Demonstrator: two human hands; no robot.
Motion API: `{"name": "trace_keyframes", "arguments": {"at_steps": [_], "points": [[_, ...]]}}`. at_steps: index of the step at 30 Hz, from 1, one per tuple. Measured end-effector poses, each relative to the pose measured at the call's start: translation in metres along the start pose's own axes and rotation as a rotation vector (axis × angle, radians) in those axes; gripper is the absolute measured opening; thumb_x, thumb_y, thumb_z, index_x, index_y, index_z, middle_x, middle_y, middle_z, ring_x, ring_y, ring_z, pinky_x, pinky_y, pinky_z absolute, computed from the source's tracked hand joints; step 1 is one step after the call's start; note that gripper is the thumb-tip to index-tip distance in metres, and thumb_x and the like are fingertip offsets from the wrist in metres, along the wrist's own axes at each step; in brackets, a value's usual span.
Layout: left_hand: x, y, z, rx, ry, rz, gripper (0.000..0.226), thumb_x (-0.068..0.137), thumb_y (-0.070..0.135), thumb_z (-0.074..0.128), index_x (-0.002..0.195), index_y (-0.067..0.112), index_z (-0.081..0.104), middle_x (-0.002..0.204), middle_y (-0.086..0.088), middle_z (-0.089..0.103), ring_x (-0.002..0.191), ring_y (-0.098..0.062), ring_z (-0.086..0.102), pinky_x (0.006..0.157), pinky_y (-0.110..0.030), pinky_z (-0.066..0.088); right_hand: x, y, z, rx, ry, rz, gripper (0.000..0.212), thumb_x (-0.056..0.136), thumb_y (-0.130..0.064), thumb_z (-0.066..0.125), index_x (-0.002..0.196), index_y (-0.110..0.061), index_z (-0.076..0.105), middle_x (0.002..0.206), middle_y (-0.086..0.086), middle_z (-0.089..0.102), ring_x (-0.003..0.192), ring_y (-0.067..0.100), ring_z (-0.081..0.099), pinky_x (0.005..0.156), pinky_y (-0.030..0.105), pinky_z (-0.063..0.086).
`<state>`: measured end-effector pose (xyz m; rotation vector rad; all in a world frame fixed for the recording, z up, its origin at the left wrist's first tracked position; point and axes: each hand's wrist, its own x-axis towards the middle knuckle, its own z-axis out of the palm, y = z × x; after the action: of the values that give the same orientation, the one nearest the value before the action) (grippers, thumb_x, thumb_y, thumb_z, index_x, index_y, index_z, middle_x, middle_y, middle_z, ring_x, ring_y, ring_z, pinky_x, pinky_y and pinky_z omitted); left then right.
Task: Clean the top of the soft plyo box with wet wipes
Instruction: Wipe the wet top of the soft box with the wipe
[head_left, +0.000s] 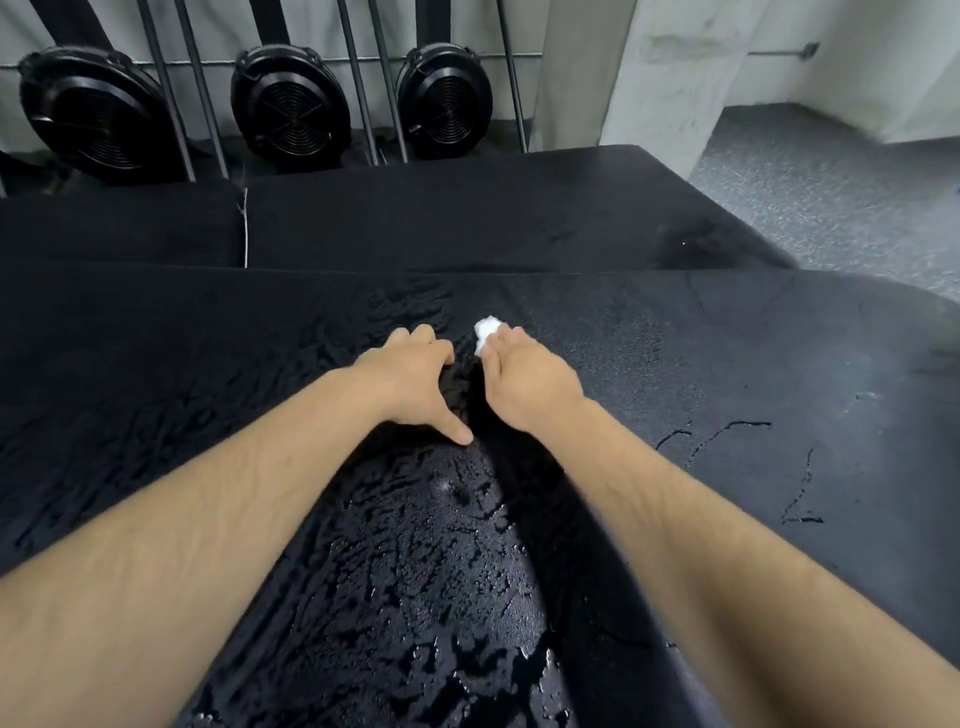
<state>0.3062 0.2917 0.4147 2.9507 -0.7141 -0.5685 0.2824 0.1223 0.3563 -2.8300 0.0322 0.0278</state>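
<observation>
Your view looks down on the top of the soft plyo box (727, 364), a black textured surface that fills the frame from 9 o'clock through 6 o'clock to 3 o'clock.

1. At 10 to 12 o'clock along the far edge, three round black fan units (88, 109) stand behind slanted metal bars (166, 93).
2. Between the fans and your box lies a second black box (467, 208). A thin white cord (245, 228) hangs at its seam, at 11 o'clock.
3. The left and lower middle parts of the box top, from 9 to 6 o'clock, are glossy with streaked moisture.
4. Your left hand (410, 379) sits just left of centre. It holds nothing. The fingers are spread and bent with the tips on the surface, and the thumb stretches back toward 6 o'clock, touching the box.
5. The wet wipe (487, 328) is a small white wad just above centre, at 12 o'clock.
6. Your right hand (524, 379) lies just right of centre, near the left hand but apart from it. Its fingers pinch the wipe against the box top.
7. The surface from 3 to 4 o'clock is matte, with a few thin wet lines.
8. At 1 o'clock stands a concrete pillar (649, 67); grey floor (831, 182) shows at 2 o'clock.
</observation>
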Motion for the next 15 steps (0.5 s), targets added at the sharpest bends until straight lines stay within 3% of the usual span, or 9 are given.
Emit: {"name": "trace_keyframes", "arguments": {"at_steps": [3, 6, 7, 10, 15], "points": [[0.013, 0.006, 0.009, 0.068, 0.029, -0.033, 0.123, 0.056, 0.071, 0.082, 0.152, 0.021, 0.023, 0.149, 0.001, 0.024, 0.139, -0.025, 0.022, 0.111, -0.042, 0.033, 0.005, -0.003, 0.002, -0.022, -0.023, 0.030, 0.057, 0.107, -0.039, 0.010, 0.148, -0.011, 0.038, 0.151, 0.001, 0.037, 0.145, 0.023, 0.029, 0.110, 0.043, 0.038], [0.023, 0.000, 0.016, 0.044, -0.015, -0.085, 0.139, 0.054, 0.072, 0.081, 0.158, 0.018, 0.006, 0.164, -0.001, 0.000, 0.152, -0.026, -0.005, 0.124, -0.046, 0.006, -0.008, -0.017, 0.015, -0.073, -0.013, -0.142, 0.079, 0.096, -0.048, -0.007, 0.146, -0.009, 0.040, 0.150, 0.005, 0.040, 0.141, 0.024, 0.033, 0.113, 0.042, 0.037], [0.025, -0.002, 0.016, 0.019, -0.044, -0.090, 0.142, 0.055, 0.072, 0.081, 0.159, 0.018, 0.001, 0.165, 0.000, -0.006, 0.152, -0.025, -0.012, 0.124, -0.047, 0.001, -0.004, -0.016, 0.015, -0.051, -0.017, -0.152, 0.075, 0.099, -0.047, -0.004, 0.147, -0.009, 0.040, 0.152, 0.004, 0.040, 0.142, 0.023, 0.032, 0.114, 0.041, 0.035], [0.028, -0.003, 0.012, 0.002, -0.083, -0.075, 0.143, 0.056, 0.071, 0.082, 0.159, 0.016, -0.002, 0.166, -0.001, -0.007, 0.152, -0.026, -0.012, 0.124, -0.049, 0.005, 0.027, -0.011, 0.002, 0.027, -0.015, -0.089, 0.052, 0.108, -0.035, 0.013, 0.149, -0.012, 0.037, 0.158, -0.001, 0.033, 0.146, 0.021, 0.028, 0.117, 0.042, 0.030], [0.029, -0.003, 0.015, 0.007, -0.044, -0.061, 0.143, 0.050, 0.071, 0.084, 0.157, 0.016, 0.007, 0.159, -0.001, 0.014, 0.150, -0.026, 0.004, 0.122, -0.050, 0.018, 0.034, -0.032, -0.001, 0.074, -0.018, -0.038, 0.045, 0.109, -0.026, 0.018, 0.146, -0.013, 0.039, 0.157, 0.005, 0.034, 0.145, 0.026, 0.027, 0.116, 0.043, 0.031]]}}
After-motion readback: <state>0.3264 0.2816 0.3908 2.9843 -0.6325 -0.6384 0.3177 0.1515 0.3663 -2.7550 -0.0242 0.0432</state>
